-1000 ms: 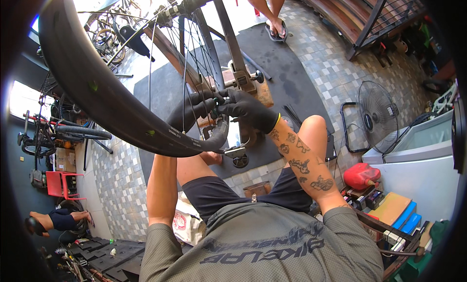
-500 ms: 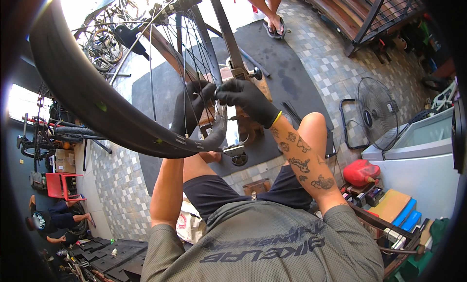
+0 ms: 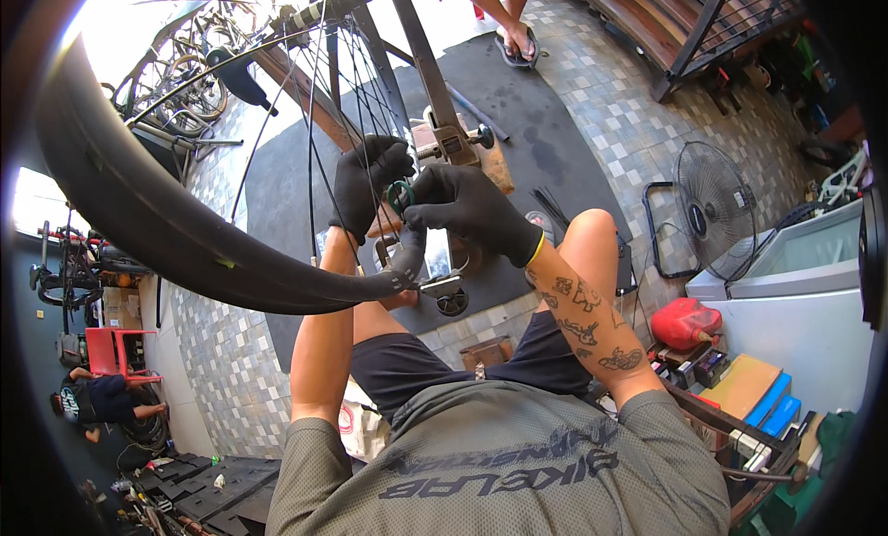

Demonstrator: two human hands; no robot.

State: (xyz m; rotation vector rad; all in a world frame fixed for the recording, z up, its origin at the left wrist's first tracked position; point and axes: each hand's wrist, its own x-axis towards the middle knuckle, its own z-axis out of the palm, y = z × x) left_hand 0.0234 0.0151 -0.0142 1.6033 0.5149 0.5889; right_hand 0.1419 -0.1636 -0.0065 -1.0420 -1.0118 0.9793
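Observation:
A bicycle wheel with a broad black rim [image 3: 222,263] and thin black spokes [image 3: 321,157] stands in a metal wheel stand [image 3: 448,134] in front of me. Both my hands wear black gloves. My right hand [image 3: 472,208] pinches a small round green spoke wrench [image 3: 400,197] beside the spokes, just above the near part of the rim. My left hand [image 3: 367,186] is among the spokes to the left of the wrench, its fingers curled. Whatever those fingers hold, if anything, is hidden.
A black mat [image 3: 546,120] lies under the stand. On the right are a floor fan [image 3: 714,208], a red fuel can [image 3: 685,324] and a white chest freezer [image 3: 786,323]. Another person's foot [image 3: 520,46] is at the far edge. Another person sits near a red chair [image 3: 109,351] at left.
The wheel has shifted a little leftward in view. My right hand has moved slightly down and left, and the green wrench now shows plainly. My left hand has opened little, staying by the spokes.

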